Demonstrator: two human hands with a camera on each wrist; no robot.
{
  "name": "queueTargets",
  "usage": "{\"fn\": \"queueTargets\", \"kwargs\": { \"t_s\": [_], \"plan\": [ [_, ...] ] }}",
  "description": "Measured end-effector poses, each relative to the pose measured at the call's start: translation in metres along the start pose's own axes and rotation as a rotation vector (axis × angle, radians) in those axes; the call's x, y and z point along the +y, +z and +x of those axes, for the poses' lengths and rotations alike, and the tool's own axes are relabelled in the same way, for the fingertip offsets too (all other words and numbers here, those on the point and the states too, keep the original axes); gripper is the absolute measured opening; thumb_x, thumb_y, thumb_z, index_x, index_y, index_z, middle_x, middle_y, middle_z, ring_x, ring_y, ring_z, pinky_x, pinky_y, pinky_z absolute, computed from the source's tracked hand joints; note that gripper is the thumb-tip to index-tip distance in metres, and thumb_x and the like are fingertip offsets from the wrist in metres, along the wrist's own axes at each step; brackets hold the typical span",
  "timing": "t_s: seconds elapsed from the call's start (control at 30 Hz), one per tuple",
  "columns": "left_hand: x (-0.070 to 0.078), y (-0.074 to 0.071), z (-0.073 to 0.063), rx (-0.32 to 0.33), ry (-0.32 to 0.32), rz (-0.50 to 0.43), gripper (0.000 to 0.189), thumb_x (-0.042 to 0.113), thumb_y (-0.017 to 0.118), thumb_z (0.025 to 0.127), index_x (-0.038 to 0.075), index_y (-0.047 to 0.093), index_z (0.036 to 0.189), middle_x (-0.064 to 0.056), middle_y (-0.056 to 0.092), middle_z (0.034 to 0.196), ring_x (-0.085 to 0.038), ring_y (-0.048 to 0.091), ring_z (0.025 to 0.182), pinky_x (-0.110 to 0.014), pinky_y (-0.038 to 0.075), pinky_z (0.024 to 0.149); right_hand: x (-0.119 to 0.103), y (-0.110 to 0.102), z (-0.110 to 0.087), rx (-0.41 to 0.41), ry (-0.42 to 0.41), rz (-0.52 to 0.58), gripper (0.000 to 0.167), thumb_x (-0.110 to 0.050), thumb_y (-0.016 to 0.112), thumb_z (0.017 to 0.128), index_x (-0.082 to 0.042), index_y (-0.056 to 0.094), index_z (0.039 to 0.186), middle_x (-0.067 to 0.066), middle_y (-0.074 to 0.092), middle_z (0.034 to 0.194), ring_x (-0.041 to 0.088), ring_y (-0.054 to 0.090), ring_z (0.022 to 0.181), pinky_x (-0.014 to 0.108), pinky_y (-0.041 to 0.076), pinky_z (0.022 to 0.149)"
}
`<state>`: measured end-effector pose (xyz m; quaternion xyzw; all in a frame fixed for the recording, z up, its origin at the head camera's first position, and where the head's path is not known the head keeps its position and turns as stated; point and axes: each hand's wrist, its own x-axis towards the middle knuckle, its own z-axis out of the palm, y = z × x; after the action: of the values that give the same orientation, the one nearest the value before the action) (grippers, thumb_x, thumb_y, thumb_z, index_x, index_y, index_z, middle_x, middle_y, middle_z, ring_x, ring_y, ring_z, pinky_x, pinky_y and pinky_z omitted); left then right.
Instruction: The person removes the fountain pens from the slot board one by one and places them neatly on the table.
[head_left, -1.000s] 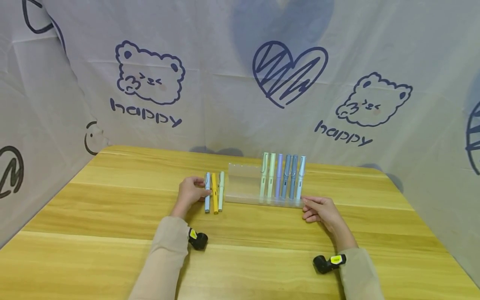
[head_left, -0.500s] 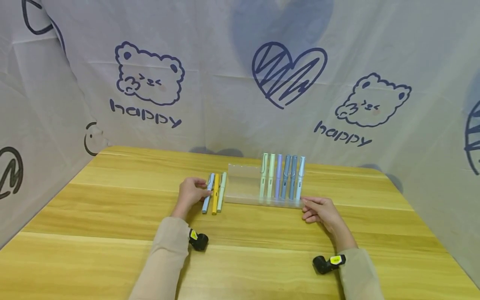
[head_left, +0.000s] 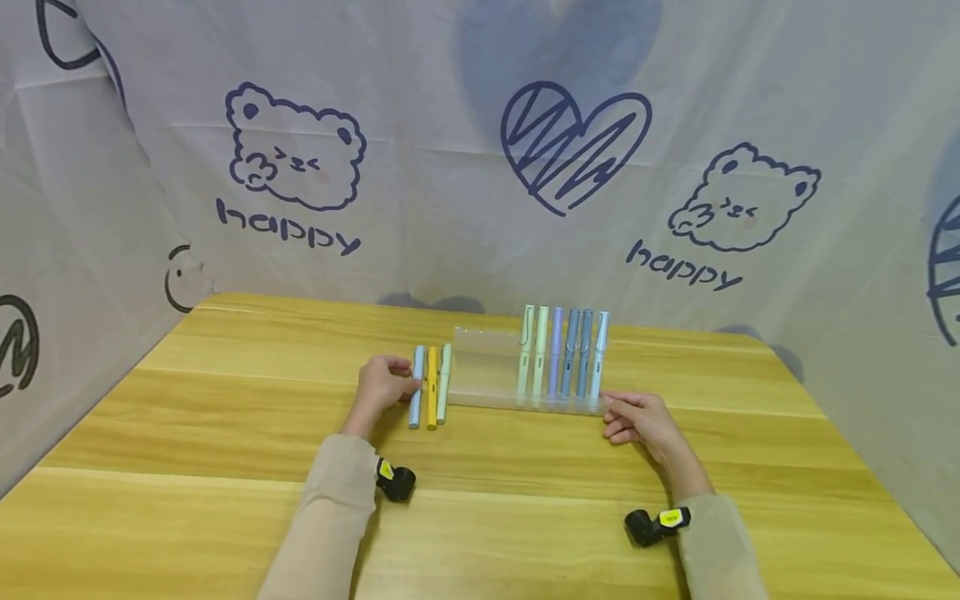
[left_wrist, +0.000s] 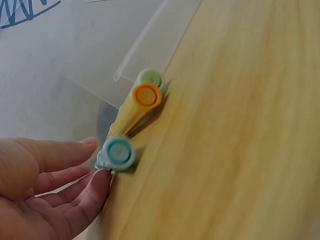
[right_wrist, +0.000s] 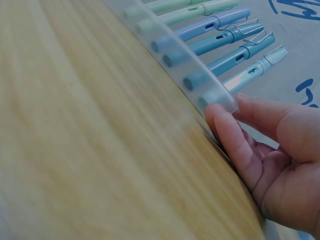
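In the head view my left hand (head_left: 381, 385) pinches a light blue pen (head_left: 415, 410) between thumb and fingers. The left wrist view shows that pen's round end (left_wrist: 119, 152) close by the fingertips. Just right of it lie a yellow pen (head_left: 432, 404) and a pale green pen (head_left: 444, 387), side by side. A clear plastic pen stand (head_left: 483, 367) is right of these, with several pens upright in its right half: light green, purple (head_left: 555, 354), dark blue and light blue. My right hand (head_left: 641, 423) grips the stand's front right corner, seen closely in the right wrist view.
The wooden table (head_left: 510, 517) ends at a hanging cloth (head_left: 435, 217) printed with bears and a heart. More cloth (head_left: 75, 217) hangs along the left side. A black wrist camera (head_left: 396, 482) sits on each sleeve.
The light blue pen has rolled under the left fingers; it slanted half a second ago and is straighter now. The yellow pen beside it has shifted and turned slightly. The right hand stays put.
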<state>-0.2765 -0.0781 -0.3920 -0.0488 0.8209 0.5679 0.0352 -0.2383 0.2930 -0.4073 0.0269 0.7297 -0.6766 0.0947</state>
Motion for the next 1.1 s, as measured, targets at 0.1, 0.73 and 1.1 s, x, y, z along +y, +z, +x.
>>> {"fn": "queueTargets", "kwargs": {
  "t_s": [0.1, 0.73, 1.1],
  "plan": [
    [0.0, 0.0, -0.001, 0.001, -0.005, -0.024, 0.039, -0.005, 0.064, 0.077, -0.012, 0.052, 0.113, -0.023, 0.055, 0.104, -0.026, 0.06, 0.076, -0.028, 0.053, 0.064, 0.001, 0.0, -0.001, 0.001, 0.004, -0.008, 0.044, -0.011, 0.051, 0.091, 0.016, 0.04, 0.123, 0.005, 0.059, 0.068, 0.014, 0.061, 0.054, 0.026, 0.052, 0.051],
    [0.0, -0.002, -0.004, 0.137, 0.056, -0.034, 0.025, 0.01, 0.056, 0.086, -0.005, 0.059, 0.106, -0.019, 0.059, 0.096, -0.026, 0.059, 0.074, -0.024, 0.05, 0.059, 0.005, 0.001, 0.0, 0.007, 0.009, -0.018, 0.042, -0.011, 0.05, 0.091, 0.015, 0.042, 0.123, 0.005, 0.059, 0.069, 0.014, 0.061, 0.054, 0.027, 0.053, 0.051],
    [0.011, -0.002, -0.003, 0.23, 0.173, -0.092, 0.02, 0.005, 0.056, 0.085, -0.007, 0.062, 0.099, -0.02, 0.061, 0.09, -0.031, 0.059, 0.08, -0.028, 0.052, 0.063, 0.003, 0.0, 0.002, 0.012, -0.001, -0.019, 0.042, -0.011, 0.05, 0.092, 0.016, 0.042, 0.123, 0.006, 0.059, 0.07, 0.015, 0.061, 0.054, 0.027, 0.053, 0.051]
  ]
}}
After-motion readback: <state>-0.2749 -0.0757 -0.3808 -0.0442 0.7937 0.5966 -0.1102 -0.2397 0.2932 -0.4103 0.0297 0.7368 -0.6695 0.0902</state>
